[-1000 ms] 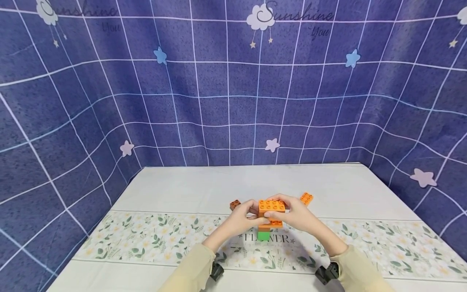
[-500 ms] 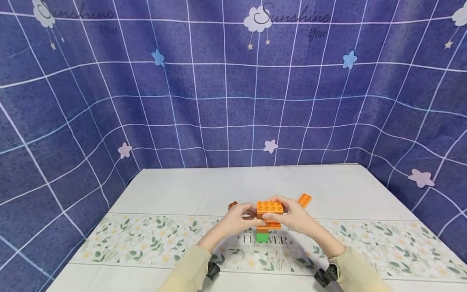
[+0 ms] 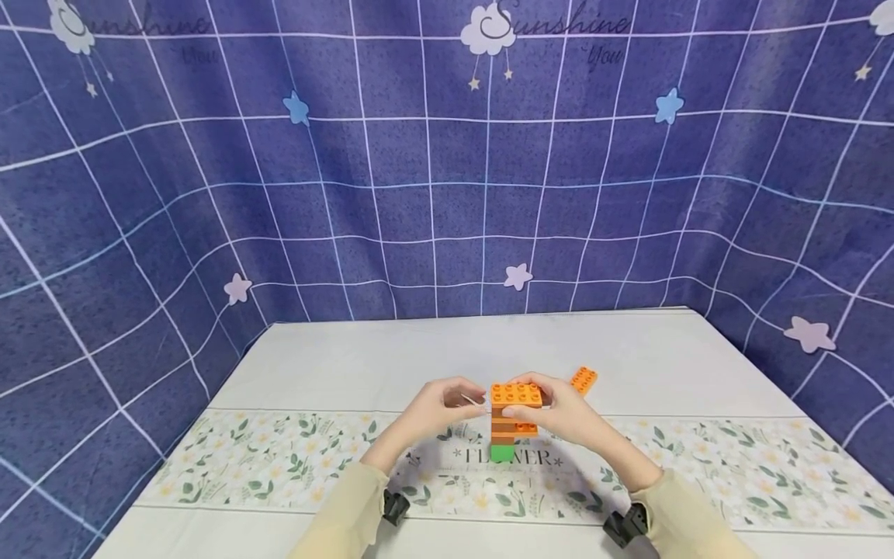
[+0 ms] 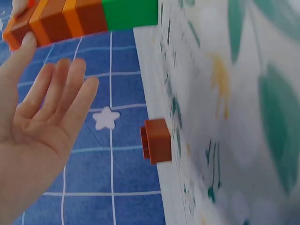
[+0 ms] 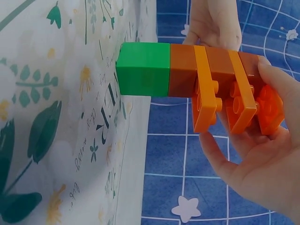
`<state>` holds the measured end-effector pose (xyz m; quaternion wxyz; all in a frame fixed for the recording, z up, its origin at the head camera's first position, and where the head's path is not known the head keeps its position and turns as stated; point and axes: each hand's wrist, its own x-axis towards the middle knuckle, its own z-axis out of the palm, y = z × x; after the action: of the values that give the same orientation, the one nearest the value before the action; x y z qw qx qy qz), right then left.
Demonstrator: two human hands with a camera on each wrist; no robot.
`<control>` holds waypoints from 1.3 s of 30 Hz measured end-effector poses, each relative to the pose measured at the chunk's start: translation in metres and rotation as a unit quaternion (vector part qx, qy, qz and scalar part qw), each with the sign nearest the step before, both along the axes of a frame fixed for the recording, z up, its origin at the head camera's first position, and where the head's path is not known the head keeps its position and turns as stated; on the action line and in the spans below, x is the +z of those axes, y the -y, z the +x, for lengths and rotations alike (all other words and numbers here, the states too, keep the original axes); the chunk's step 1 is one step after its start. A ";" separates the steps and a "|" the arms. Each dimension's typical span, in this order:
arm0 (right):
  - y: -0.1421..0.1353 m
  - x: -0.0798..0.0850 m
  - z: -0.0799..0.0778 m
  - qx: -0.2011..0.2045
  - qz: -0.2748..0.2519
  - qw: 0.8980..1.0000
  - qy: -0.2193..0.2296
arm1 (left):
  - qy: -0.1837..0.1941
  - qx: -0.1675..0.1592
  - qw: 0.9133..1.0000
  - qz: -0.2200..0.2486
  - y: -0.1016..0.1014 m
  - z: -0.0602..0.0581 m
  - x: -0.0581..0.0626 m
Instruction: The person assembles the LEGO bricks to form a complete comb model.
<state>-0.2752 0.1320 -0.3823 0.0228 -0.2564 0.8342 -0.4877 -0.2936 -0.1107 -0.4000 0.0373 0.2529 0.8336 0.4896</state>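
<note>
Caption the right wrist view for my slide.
A right hand grips the top of a green, brown and orange plastic brick tower standing on white floral cloth, left hand beyond.

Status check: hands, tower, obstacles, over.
Right hand grips tower near top. Left hand open beside it. Tower upright on table. Loose brown brick nearby, seemingly not blocking.

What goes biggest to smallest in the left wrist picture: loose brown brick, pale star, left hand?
1. Left hand
2. Loose brown brick
3. Pale star
The hand is also closest.

Blue gridded curtain (image 3: 398, 210) behind white table (image 3: 391, 353)
</note>
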 end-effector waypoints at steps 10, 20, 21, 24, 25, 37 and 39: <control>0.002 -0.002 0.001 -0.042 0.033 0.998 -0.036 | -0.058 0.115 0.991 0.019 0.014 -0.011 0.012; 0.002 -0.003 0.001 -0.052 0.018 0.998 -0.022 | -0.073 0.162 0.984 -0.030 0.013 -0.031 0.006; 0.002 -0.003 0.001 -0.052 0.018 0.998 -0.021 | -0.069 0.160 0.984 -0.038 0.013 -0.032 0.005; 0.003 -0.004 0.002 -0.056 0.019 0.998 -0.018 | -0.055 0.151 0.985 -0.061 0.013 -0.033 0.001; 0.003 -0.003 0.002 -0.057 0.020 0.998 -0.016 | -0.054 0.148 0.985 -0.069 0.013 -0.033 -0.001; 0.003 -0.002 0.005 -0.055 0.020 0.998 -0.022 | -0.041 0.152 0.980 -0.126 0.014 -0.035 -0.013; 0.003 -0.002 0.004 -0.052 0.020 0.998 -0.026 | -0.040 0.142 0.979 -0.143 0.014 -0.036 -0.014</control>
<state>-0.2710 0.1293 -0.3845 -0.0192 -0.2246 0.8562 -0.4650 -0.3296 -0.1247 -0.4144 -0.0307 0.1434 0.9231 0.3554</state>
